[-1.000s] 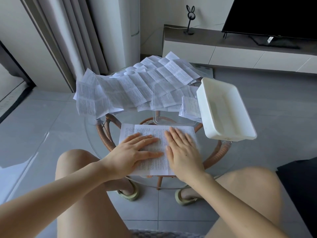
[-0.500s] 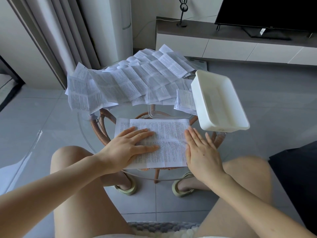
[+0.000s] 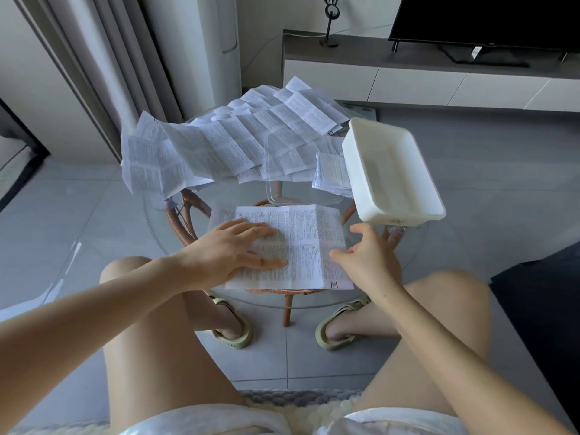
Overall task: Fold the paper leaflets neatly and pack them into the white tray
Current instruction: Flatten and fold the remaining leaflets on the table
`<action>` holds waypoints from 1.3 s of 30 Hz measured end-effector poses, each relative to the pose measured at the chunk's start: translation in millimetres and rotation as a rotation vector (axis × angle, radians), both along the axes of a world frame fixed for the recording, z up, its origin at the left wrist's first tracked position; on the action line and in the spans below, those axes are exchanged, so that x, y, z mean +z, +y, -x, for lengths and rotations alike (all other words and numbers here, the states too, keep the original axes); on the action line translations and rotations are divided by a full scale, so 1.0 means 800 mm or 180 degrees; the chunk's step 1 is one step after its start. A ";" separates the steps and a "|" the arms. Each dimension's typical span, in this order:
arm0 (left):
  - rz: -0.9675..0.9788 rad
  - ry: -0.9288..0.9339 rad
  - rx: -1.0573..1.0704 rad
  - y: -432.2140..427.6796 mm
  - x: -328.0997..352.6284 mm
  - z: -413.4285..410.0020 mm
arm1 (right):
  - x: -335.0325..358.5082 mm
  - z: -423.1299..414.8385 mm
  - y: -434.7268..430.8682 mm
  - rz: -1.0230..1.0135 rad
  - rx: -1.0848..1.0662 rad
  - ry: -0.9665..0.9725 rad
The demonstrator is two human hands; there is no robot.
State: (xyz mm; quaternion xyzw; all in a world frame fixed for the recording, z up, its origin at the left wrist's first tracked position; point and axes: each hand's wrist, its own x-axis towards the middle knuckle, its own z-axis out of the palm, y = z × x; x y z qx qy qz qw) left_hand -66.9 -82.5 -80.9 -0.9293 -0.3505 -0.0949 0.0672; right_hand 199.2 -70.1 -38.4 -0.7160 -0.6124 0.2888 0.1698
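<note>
A printed paper leaflet (image 3: 309,243) lies flat on the near part of a round glass table (image 3: 163,221). My left hand (image 3: 232,251) presses flat on the leaflet's left half, fingers straight. My right hand (image 3: 370,257) hovers at the leaflet's right edge with fingers spread and thumb near the paper, holding nothing. The white tray (image 3: 392,174) sits at the table's right side, overhanging the rim, and appears empty. A pile of unfolded leaflets (image 3: 226,142) covers the table's far half.
A clear plastic box (image 3: 298,171) stands mid-table between the pile and the leaflet. A small stack of leaflets (image 3: 332,174) leans by the tray. The table has a rattan frame (image 3: 185,221). My knees and sandalled feet are under the near rim. A TV cabinet (image 3: 408,76) stands behind.
My right hand slid off the leaflet to its right edge and lifted, fingers spreading. My left hand stayed pressed on the left half. The camera tilted slightly.
</note>
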 end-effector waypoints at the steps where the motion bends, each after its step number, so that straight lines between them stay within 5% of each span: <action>1: -0.0002 -0.0021 -0.0031 0.000 0.005 -0.001 | 0.000 0.001 -0.003 0.0059 0.0028 -0.0098; 4: 0.0107 -0.0027 -0.0085 0.000 0.013 -0.002 | 0.001 0.008 -0.019 -0.0337 0.0116 -0.0633; 8: 0.0361 0.0097 -0.0112 0.003 0.009 0.010 | -0.014 0.032 -0.032 -0.2256 0.1515 -0.0702; 12: 0.0314 0.0241 -0.0296 0.009 0.009 0.017 | -0.032 0.065 -0.037 -0.1709 0.2553 -0.0761; 24: 0.0370 0.0108 -0.0349 0.005 0.000 0.021 | -0.030 0.000 -0.025 -0.0918 0.2796 -0.1142; 39: 0.0694 -0.0441 -0.0165 0.004 0.010 0.006 | -0.024 -0.090 -0.016 -0.2031 0.3443 -0.1285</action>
